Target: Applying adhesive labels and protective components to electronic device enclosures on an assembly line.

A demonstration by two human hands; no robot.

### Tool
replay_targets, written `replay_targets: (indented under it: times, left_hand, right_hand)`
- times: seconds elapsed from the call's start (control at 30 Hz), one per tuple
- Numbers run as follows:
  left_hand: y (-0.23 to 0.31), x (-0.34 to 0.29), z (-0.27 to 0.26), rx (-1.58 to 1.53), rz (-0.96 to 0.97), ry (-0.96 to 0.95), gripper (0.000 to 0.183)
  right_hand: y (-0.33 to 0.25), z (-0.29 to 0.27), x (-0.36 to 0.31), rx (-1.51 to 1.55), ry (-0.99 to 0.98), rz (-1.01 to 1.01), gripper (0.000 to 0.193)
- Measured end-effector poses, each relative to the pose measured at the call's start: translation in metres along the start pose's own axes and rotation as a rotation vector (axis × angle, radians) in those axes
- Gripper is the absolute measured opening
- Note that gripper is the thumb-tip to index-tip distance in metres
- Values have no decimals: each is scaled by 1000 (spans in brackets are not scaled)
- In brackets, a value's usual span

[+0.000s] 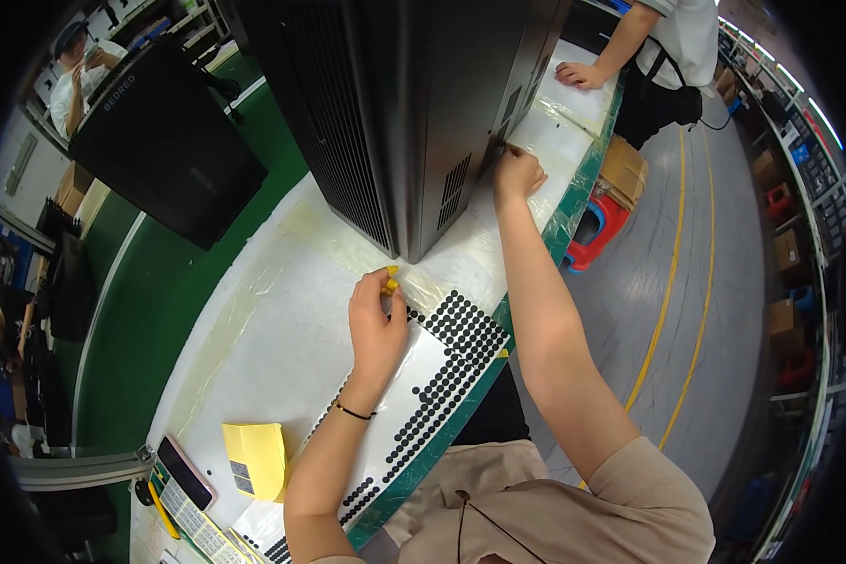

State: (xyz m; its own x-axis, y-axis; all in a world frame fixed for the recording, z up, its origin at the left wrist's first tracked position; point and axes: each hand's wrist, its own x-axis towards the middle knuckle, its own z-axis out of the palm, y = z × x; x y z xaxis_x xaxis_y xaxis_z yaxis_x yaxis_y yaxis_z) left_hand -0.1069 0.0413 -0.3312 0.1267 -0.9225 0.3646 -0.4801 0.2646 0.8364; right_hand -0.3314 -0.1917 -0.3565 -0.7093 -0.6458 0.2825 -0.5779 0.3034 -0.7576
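A tall black case (385, 113) with slotted vents stands on the white padded worktop (282, 310). Close to its lower corner is my left hand (378, 320), fingers curled round a small yellow object (391, 285) whose kind I cannot make out. My right hand (519, 176) is closed against the right side of the case, near its base; the fingertips and anything in them are hidden. Below my left hand lies a white sheet (385, 414) bearing rows of round black stick-on pads (456, 329), partly covered by my left forearm.
A yellow paper packet (256, 461), a phone (186, 473), printed label sheets (193, 522) and a yellow-handled tool (164, 512) lie near left. Another black case (164, 150) and a person stand far left. A co-worker's hand (581, 75) rests on the worktop beyond; a red stool (597, 240) stands beside it.
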Motion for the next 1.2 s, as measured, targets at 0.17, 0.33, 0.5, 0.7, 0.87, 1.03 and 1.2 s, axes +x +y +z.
replay_targets:
  times: [0.17,0.33,0.5,0.7,0.87,1.03,1.2]
  left_hand:
    - [-2,1,-2,42,30,4,21]
    - [-3,0,-4,42,65,12,21]
    - [-2,-1,-5,75,42,-50,23]
    - [-2,-4,-5,33,81,13,21]
    - [-1,-5,-6,54,60,-28,24]
    - [-1,-3,-8,44,67,-27,23]
    - [0,-1,-11,52,64,-37,23]
  right_hand:
    - [3,-5,1,186,-127,10,30]
    - [6,-7,8,175,-283,27,35]
    - [23,2,8,90,-118,-67,41]
    - [26,10,7,177,-197,-65,41]
    - [30,13,13,284,-225,-18,42]
    - [20,6,15,344,-198,91,44]
    - [-7,-17,-3,292,-174,172,42]
